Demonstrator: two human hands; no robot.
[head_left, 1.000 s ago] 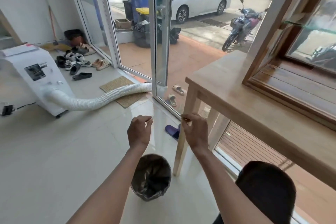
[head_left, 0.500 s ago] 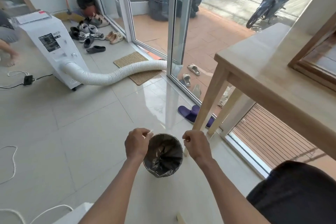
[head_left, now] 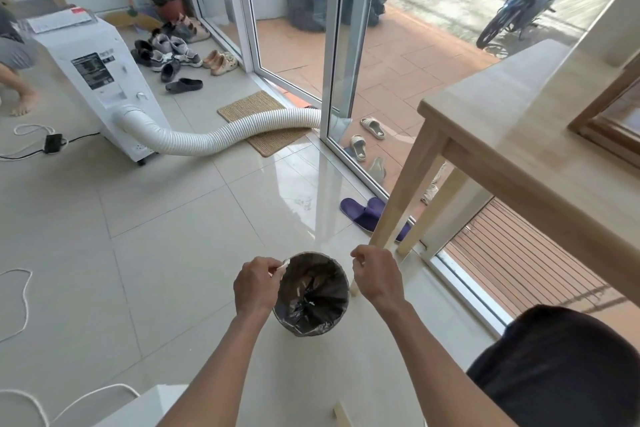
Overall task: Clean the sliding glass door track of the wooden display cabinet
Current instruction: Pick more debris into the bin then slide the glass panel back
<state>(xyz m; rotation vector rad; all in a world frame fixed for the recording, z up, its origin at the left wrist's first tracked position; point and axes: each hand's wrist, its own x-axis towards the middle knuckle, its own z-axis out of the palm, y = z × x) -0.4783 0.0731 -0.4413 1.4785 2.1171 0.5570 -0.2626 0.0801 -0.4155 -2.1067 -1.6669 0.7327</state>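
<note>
- My left hand [head_left: 255, 287] hovers at the left rim of the bin, fingers curled, thumb and forefinger pinching a small white scrap [head_left: 284, 265] that pokes out over the rim.
- My right hand [head_left: 376, 277] hovers at the bin's right side in a loose fist — fingers pressed together, but I cannot tell whether anything is held in them.
- Between the two hands stands a small round bin [head_left: 311, 294] on the tiled floor [head_left: 166, 253], lined with a dark bag; a few pale bits lie inside it.
- Just beyond my right hand stand the legs of a pale wooden desk [head_left: 491, 121], with purple slippers [head_left: 363, 213] lying beside them.
- On the desk's far right sits the wooden display cabinet [head_left: 609, 114] — only a corner of its frame is in view, well apart from both hands; its track I cannot make out.
- Farther off, a white appliance [head_left: 100, 80] feeds a ribbed hose [head_left: 221, 135] across a woven mat [head_left: 263, 121] to the glass door [head_left: 339, 45].
- Shoes [head_left: 173, 52] cluster by the wall.
</note>
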